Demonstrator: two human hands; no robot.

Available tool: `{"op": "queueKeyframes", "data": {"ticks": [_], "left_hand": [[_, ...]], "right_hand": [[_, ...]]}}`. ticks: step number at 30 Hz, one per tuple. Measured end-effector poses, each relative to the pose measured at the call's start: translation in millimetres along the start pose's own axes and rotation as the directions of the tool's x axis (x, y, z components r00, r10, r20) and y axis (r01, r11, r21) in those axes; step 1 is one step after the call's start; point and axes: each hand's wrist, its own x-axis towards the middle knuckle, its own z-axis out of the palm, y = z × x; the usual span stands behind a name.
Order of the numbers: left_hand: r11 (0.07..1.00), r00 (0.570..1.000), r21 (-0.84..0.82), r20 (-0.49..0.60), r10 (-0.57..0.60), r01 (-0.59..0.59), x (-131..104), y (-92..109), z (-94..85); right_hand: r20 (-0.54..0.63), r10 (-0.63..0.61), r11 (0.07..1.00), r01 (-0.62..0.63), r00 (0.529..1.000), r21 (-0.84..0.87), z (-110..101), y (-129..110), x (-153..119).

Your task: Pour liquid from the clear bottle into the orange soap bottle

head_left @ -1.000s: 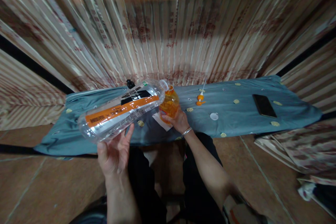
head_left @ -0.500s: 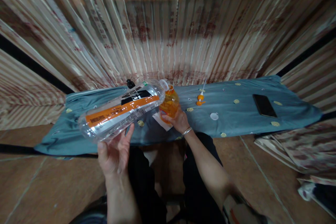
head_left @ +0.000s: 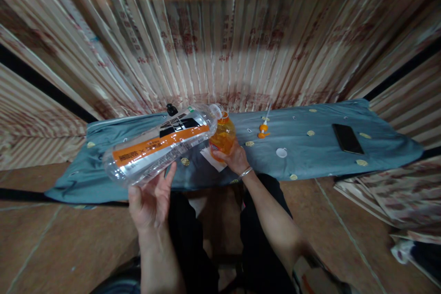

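My left hand (head_left: 150,202) holds a large clear plastic bottle (head_left: 158,144) with an orange and black label, tipped on its side so its open mouth touches the top of a small bottle of orange liquid (head_left: 223,136). That small bottle stands upright on the blue-grey cloth (head_left: 310,147), and my right hand (head_left: 235,158) grips its lower side. A bracelet is on my right wrist. Under the small bottle lies a white sheet (head_left: 211,158).
On the cloth lie an orange pump head (head_left: 262,130), a white cap (head_left: 281,152), a black cap (head_left: 171,110) behind the big bottle and a black phone (head_left: 347,138) at the right. Striped curtains hang behind. Folded fabric (head_left: 389,202) lies on the tiled floor at right.
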Motion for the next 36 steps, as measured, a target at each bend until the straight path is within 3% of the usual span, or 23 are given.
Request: {"op": "queueKeyframes", "data": {"ticks": [36], "left_hand": [[1.0, 1.0, 0.017, -0.003, -0.009, 0.009, -0.9, 1.5, 2.1]], "right_hand": [[-0.002, 0.023, 1.0, -0.023, 1.0, -0.003, -1.1, -3.1, -0.6]]}}
